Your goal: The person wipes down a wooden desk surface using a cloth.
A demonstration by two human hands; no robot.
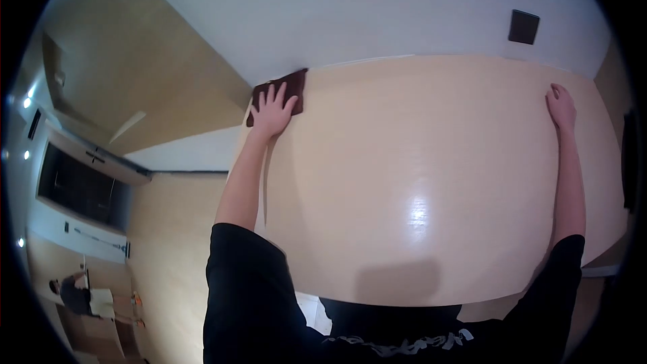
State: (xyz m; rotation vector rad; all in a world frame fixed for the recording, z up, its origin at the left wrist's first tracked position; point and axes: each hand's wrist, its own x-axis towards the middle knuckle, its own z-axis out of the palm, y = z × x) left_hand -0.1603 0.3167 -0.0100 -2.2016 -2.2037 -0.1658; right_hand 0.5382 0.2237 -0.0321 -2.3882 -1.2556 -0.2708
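Observation:
Fingers spread, my left hand [273,112] lies flat on a dark maroon cloth [294,89] at the far left corner of a pale wood-coloured tabletop [404,162]. The cloth touches the corner by the wall. Over on the right side of the same surface rests my right hand [561,104], its fingers curled together. Whether anything is inside those curled fingers is too small to make out.
A pale wall [404,7] with a dark square plate [524,27] borders the far edge. Lower left, another person [84,295] stands near shelving, beyond the wood-coloured floor [168,243]. A dark object [629,162] is at the right edge.

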